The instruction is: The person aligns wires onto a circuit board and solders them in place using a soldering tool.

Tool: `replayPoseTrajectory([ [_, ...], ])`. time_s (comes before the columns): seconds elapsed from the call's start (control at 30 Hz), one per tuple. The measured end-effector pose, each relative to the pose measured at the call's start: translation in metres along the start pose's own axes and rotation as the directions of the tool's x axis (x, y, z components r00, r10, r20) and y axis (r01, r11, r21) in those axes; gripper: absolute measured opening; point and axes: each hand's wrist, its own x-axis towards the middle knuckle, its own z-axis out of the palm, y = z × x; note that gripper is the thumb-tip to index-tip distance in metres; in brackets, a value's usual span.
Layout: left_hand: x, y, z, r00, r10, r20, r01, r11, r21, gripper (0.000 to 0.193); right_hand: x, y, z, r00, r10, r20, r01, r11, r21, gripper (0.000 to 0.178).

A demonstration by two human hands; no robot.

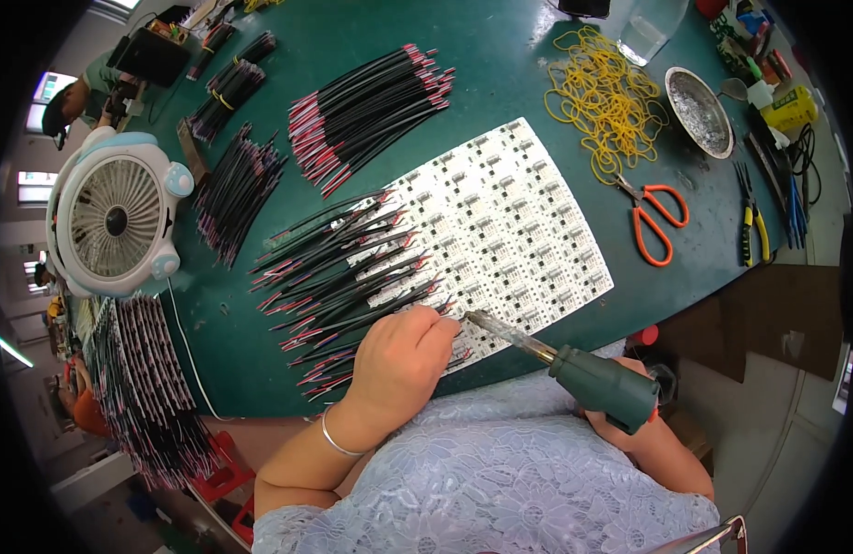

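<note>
My right hand is wrapped round the dark green handle of a soldering iron. The iron's metal tip reaches left over a white circuit board sheet, right beside my left fingertips. My left hand is closed in a pinch at the sheet's near edge, on a black wire whose end the fingers mostly hide. Several black wires with red ends fan out leftward from the sheet's left side, above and under that hand. Small dark components cover the sheet in rows.
More black wires lie in a row beyond the sheet, with a loose pile to their left. A fan stands at left. On the right are yellow rubber bands, orange-handled scissors, a metal bowl and pliers.
</note>
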Motion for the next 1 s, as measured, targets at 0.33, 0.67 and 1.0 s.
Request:
replayPoseTrajectory([
  [0.33,0.002,0.004,-0.003,0.996,-0.04,0.078,0.037,0.998,0.043,0.017,0.0,0.0,-0.006,0.995,0.005,0.103,-0.004,1.0,-0.006,0.04],
  [0.67,0.004,0.002,-0.004,0.996,-0.046,0.074,0.045,0.999,0.019,0.015,-0.001,-0.011,-0.004,0.982,0.185,-0.042,-0.169,0.956,0.238,0.015],
  [1.0,0.011,-0.004,-0.009,0.991,-0.051,0.127,0.071,0.985,-0.157,0.012,-0.004,-0.008,-0.007,0.996,0.089,0.014,-0.09,0.993,0.076,0.037],
])
